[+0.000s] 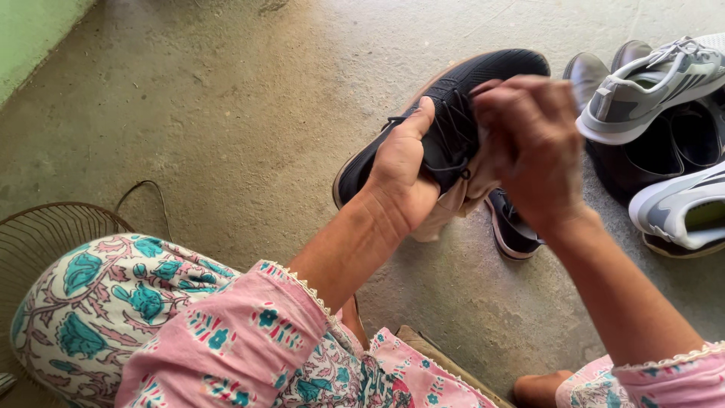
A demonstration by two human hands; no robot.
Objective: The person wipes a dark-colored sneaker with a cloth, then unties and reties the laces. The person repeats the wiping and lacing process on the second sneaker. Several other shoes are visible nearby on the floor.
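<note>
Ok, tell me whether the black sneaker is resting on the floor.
No, the left hand holds the black sneaker up off the concrete floor while the right hand presses a cloth against it.

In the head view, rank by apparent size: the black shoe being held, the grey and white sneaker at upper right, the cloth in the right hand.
1. Black shoe, largest, though nearer the camera.
2. Grey and white sneaker, partly cut off by the frame.
3. Cloth, smallest; mostly hidden under the right hand.
</note>
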